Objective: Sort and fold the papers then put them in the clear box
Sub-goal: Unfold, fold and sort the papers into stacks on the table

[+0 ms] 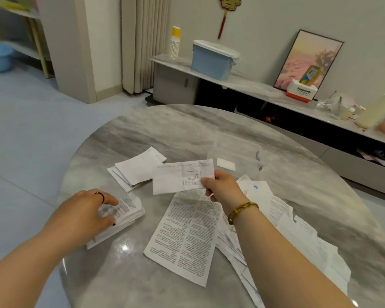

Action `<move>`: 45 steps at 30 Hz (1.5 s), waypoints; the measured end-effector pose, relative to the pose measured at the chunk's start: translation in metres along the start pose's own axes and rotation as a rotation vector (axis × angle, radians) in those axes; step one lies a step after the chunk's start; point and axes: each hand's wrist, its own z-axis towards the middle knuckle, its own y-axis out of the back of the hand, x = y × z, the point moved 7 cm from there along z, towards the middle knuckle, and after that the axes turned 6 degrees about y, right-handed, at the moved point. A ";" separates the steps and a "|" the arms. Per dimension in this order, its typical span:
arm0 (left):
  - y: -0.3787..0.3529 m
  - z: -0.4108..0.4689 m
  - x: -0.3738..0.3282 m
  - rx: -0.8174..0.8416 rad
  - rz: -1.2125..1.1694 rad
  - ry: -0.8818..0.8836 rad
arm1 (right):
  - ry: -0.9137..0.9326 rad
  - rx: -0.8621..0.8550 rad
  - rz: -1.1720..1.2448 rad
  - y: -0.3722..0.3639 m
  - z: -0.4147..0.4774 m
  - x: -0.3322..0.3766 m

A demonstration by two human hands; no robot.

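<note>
On the marbled bench (165, 130), the clear box (231, 143) stood toward the far side with one small folded white paper (226, 164) lying inside it. The right hand (220, 185) was raised just in front of the box, forearm reaching up from the near edge and a beaded bracelet (242, 210) on the wrist. Its thumb lay on top and its fingers (209, 194) curled beneath, pinching the right end of a printed slip (178, 178), which was held roughly level to the left of the box's near corner. The left hand (87, 207) lay palm down, nearer than the box and well to its left, a thin ring (100, 195) on one finger. Its fingers were bent over the top of a folded stack (125, 216) of printed papers and its thumb sat against the stack's near edge, gripping it where it rested on the bench. Directly left of the box lay a white pile (138, 170) of folded papers. Nearer than the box, between the two forearms, a large printed sheet (187, 236) lay flat and unfolded. A loose heap (298, 230) of unsorted papers spread to the near right of the box, partly under the right forearm.
</note>
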 end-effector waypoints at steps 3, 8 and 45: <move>-0.006 0.000 0.000 0.027 0.069 -0.074 | 0.015 0.047 -0.084 -0.029 0.031 0.015; -0.018 0.005 -0.003 0.040 0.126 -0.134 | 0.040 0.127 -0.167 -0.062 0.061 0.033; -0.022 0.015 0.001 0.066 0.113 -0.076 | 0.232 -0.088 -0.756 -0.087 0.102 0.025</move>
